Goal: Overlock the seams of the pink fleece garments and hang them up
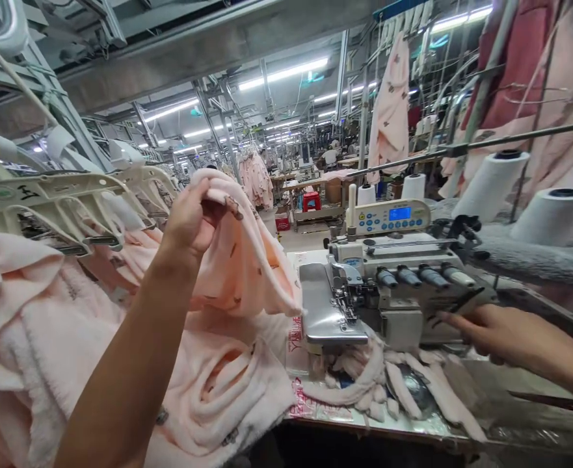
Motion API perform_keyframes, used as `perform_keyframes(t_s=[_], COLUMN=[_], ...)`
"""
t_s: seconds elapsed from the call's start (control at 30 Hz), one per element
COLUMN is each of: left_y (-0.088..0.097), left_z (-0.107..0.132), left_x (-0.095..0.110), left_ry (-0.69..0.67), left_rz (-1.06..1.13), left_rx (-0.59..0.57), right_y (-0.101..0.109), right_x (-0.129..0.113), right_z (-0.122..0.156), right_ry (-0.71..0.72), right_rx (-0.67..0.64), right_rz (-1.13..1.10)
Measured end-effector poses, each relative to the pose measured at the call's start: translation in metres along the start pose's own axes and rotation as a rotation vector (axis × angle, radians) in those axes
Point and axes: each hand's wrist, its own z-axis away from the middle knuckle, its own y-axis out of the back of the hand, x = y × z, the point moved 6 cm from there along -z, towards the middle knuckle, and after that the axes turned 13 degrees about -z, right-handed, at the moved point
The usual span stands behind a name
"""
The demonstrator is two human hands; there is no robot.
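Observation:
My left hand (191, 218) is raised and closed on a fold of pale pink fleece fabric (240, 260), which hangs down from it toward a heap of the same cloth (218, 390) below. My right hand (481, 328) reaches in from the right, fingers stretched toward the front of the overlock sewing machine (393, 286), touching or almost touching its side near a dark pair of snips (462, 300). Pink fabric trimmings (403, 383) lie on the table under that hand.
White thread cones (491, 185) stand behind the machine, whose control panel (391, 218) has a blue screen. Plastic hangers (66, 201) with pink garments crowd the left. More garments hang at upper right. Farther rows of workstations and a red stool (310, 200) lie beyond.

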Motion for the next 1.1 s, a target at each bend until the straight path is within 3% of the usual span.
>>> perform_keyframes(t_s=[0.03,0.07,0.13,0.23,0.33,0.43,0.57,0.63,0.73,0.8,0.83,0.87,0.93,1.03,1.1], left_y=[-0.004,-0.007,-0.012,-0.021,-0.024,-0.011,0.019,0.016,-0.008,-0.020,-0.021,-0.020,-0.008,0.022,0.039], left_z=[0.006,0.012,0.024,0.038,0.046,0.059,0.106,0.132,0.160,0.169,0.170,0.169,0.165,0.176,0.191], left_x=[0.003,0.005,0.010,0.015,0.009,-0.016,-0.051,-0.064,-0.077,-0.086,-0.089,-0.092,-0.096,-0.103,-0.106], left_ry=[0.007,0.011,0.015,0.006,-0.005,0.021,-0.076,-0.110,-0.094,-0.006,0.051,0.099,0.170,0.285,0.322], left_rz=[0.004,0.008,0.018,0.045,0.025,-0.153,-0.459,-0.591,-0.811,-0.914,-0.943,-0.963,-0.947,-0.776,-0.702], left_rx=[-0.014,-0.023,-0.036,-0.070,-0.111,-0.146,-0.138,-0.295,-0.701,-0.943,-0.991,-0.968,-0.760,-0.374,-0.219], right_y=[-0.027,-0.042,-0.073,-0.122,-0.156,-0.169,-0.164,-0.163,-0.163,-0.162,-0.162,-0.162,-0.163,-0.172,-0.177], right_x=[-0.004,-0.016,-0.054,-0.116,-0.157,-0.166,-0.145,-0.139,-0.141,-0.144,-0.144,-0.143,-0.140,-0.141,-0.142], right_z=[0.002,0.010,0.039,0.094,0.119,0.111,0.090,0.089,0.092,0.094,0.095,0.096,0.103,0.123,0.134], right_ry=[-0.051,-0.032,0.078,0.274,0.352,0.225,-0.051,-0.138,-0.153,-0.110,-0.087,-0.065,-0.008,0.072,0.078], right_rx=[-0.364,-0.482,-0.573,-0.561,-0.461,-0.530,-0.577,-0.658,-0.821,-0.841,-0.813,-0.771,-0.707,-0.785,-0.836], right_rz=[0.021,-0.041,-0.370,-0.630,-0.794,-1.067,-1.417,-1.445,-1.404,-1.365,-1.345,-1.323,-1.267,-1.162,-1.118])
